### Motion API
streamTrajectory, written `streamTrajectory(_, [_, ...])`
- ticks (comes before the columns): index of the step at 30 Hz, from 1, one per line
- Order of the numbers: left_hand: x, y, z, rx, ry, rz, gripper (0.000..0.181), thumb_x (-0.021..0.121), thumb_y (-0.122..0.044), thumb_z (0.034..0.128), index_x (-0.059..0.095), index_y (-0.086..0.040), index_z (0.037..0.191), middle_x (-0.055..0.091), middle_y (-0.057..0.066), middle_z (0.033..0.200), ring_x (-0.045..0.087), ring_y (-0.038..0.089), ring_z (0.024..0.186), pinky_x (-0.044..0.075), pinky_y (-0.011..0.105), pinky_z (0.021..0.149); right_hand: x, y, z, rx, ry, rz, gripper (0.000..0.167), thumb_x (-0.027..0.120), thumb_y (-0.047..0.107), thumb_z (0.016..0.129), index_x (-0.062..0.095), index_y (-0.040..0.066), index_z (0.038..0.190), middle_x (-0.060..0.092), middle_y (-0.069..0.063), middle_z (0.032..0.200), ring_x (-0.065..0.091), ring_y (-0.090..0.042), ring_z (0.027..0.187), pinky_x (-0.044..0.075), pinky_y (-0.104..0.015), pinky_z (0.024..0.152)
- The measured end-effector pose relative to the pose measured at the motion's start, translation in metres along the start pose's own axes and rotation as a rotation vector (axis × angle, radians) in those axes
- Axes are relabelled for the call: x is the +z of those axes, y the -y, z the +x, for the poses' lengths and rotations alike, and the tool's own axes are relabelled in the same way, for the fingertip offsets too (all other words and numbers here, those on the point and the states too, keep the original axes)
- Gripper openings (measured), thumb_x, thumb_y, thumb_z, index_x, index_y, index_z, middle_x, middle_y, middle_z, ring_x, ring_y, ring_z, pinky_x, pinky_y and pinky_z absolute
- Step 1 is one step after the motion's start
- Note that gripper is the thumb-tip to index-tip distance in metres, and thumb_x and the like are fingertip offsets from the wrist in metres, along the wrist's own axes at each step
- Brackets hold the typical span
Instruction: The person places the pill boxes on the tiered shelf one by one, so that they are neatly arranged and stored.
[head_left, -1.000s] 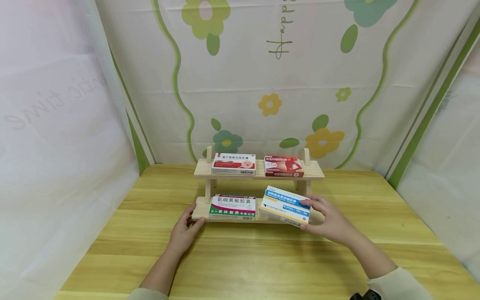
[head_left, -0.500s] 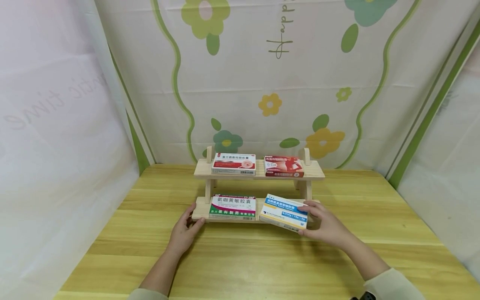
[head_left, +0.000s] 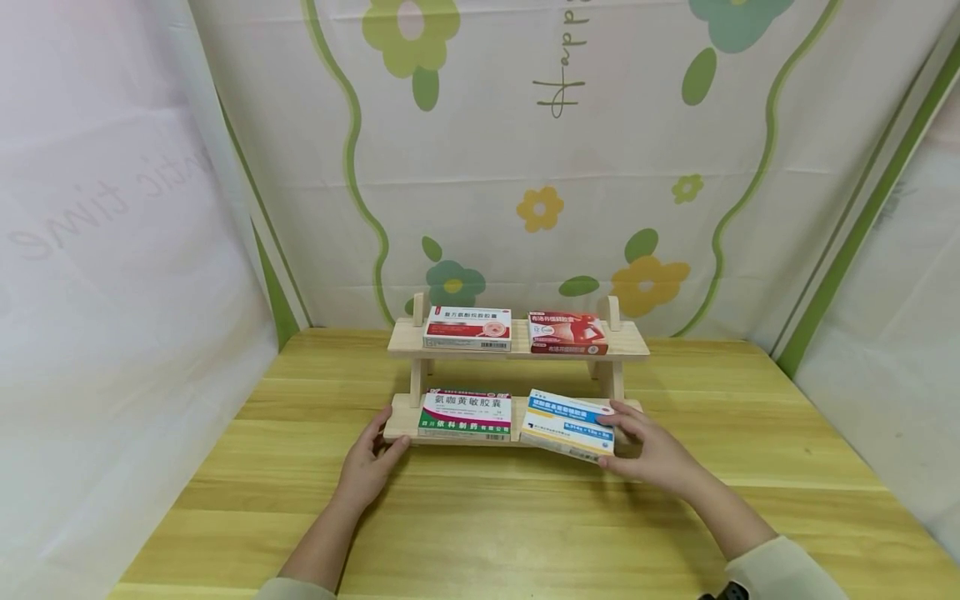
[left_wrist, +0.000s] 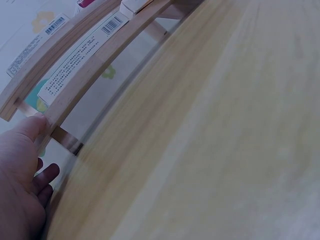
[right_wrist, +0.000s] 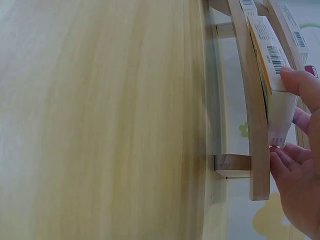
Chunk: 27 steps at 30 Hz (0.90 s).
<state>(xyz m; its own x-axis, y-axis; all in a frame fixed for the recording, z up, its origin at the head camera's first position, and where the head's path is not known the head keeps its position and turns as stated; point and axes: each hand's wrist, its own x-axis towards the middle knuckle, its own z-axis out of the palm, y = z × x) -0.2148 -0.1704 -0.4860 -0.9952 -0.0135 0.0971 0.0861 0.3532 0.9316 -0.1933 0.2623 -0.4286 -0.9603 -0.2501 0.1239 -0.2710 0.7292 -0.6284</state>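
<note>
A two-tier wooden display rack point(head_left: 517, 350) stands on the table. My left hand point(head_left: 367, 467) grips the left end of its lower shelf, thumb point(left_wrist: 33, 126) at the front edge. My right hand point(head_left: 656, 450) pinches the right end of a blue, white and yellow medicine box point(head_left: 567, 425). That box sits askew at the right of the lower shelf, its near right corner past the front edge; in the right wrist view the box point(right_wrist: 271, 55) tilts off the shelf board. Left of it lies a white, pink and green medicine box point(head_left: 465, 414).
On the upper shelf lie a white and red medicine box point(head_left: 468, 327) and a red medicine box point(head_left: 567, 332). The wood-grain table point(head_left: 480, 525) stretches in front of the rack. A flower-print cloth point(head_left: 480, 167) hangs close behind, with white cloth at both sides.
My right hand has lowered the blue, white and yellow box onto the lower shelf and shifted slightly left. In the last half second it barely moved. My left hand has kept its place.
</note>
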Motion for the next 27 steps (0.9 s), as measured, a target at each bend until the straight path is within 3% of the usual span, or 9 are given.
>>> streamTrajectory(6, [-0.0002, -0.0002, -0.0002, -0.005, 0.000, 0.005, 0.070, 0.066, -0.033, 0.0941, 0.034, -0.010, 0.152, 0.032, 0.020, 0.158, 0.042, 0.039, 0.137, 0.034, 0.052, 0.114, -0.0018, -0.0026, 0.0003, 0.018, 0.001, 0.037, 0.058, 0.078, 0.036, 0.083, 0.060, 0.012, 0.133, 0.033, -0.018, 0.157, 0.029, -0.053, 0.141, 0.035, -0.068, 0.104])
streamTrajectory(13, [-0.0003, -0.0001, -0.0002, -0.002, 0.002, 0.004, 0.070, 0.066, -0.032, 0.0943, 0.034, -0.009, 0.152, 0.032, 0.020, 0.157, 0.041, 0.041, 0.138, 0.033, 0.053, 0.114, -0.0015, -0.0042, 0.0007, -0.027, -0.014, 0.095, 0.053, 0.073, 0.028, 0.090, 0.058, 0.005, 0.135, 0.033, -0.021, 0.156, 0.037, -0.048, 0.138, 0.044, -0.047, 0.101])
streamTrajectory(23, [-0.0003, 0.0002, 0.0003, 0.000, 0.003, -0.004, 0.070, 0.066, -0.031, 0.0943, 0.034, -0.008, 0.152, 0.032, 0.021, 0.157, 0.041, 0.041, 0.138, 0.032, 0.053, 0.114, 0.0009, -0.0042, 0.0023, -0.047, -0.059, 0.108, 0.049, 0.072, 0.019, 0.090, 0.058, -0.001, 0.133, 0.038, -0.026, 0.152, 0.044, -0.046, 0.133, 0.047, -0.042, 0.098])
streamTrajectory(27, [-0.0003, -0.0001, 0.0003, 0.003, 0.005, -0.006, 0.069, 0.066, -0.031, 0.0945, 0.034, -0.008, 0.152, 0.031, 0.022, 0.157, 0.041, 0.041, 0.138, 0.032, 0.053, 0.114, 0.0004, -0.0036, 0.0019, -0.030, -0.070, 0.086, 0.052, 0.073, 0.020, 0.089, 0.057, 0.001, 0.134, 0.039, -0.024, 0.152, 0.039, -0.048, 0.137, 0.045, -0.044, 0.101])
